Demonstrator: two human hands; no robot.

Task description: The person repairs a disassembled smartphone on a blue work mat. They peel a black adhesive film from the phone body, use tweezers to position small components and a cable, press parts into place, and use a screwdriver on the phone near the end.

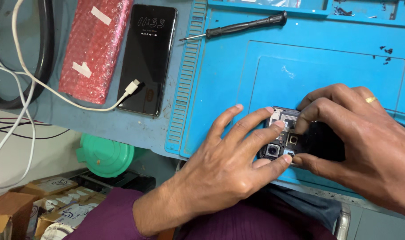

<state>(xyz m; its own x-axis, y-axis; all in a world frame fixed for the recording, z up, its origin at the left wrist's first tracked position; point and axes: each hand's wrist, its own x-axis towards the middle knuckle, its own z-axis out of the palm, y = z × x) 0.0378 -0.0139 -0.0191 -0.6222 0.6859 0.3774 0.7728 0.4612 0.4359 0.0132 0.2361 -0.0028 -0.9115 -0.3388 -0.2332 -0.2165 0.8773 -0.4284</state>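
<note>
Blue work mat (238, 75): matt rubbery look, ribbed edge, scuffed white in spots. Opened phone (286, 138): bare metal shields and glossy camera lenses, dark glossy back. Whole phone (148, 58): glossy black glass, lit screen. Red bubble wrap (93, 46): shiny dimpled plastic, strips of matt tape. White cable (55, 95): smooth plastic. Screwdriver (242, 26): black matt handle, thin metal shaft. Green lid (107, 155): smooth plastic. Boxes (47, 191): matt cardboard. Ring (370, 99): polished yellow metal. Purple sleeve (109, 218): soft cloth.
</note>
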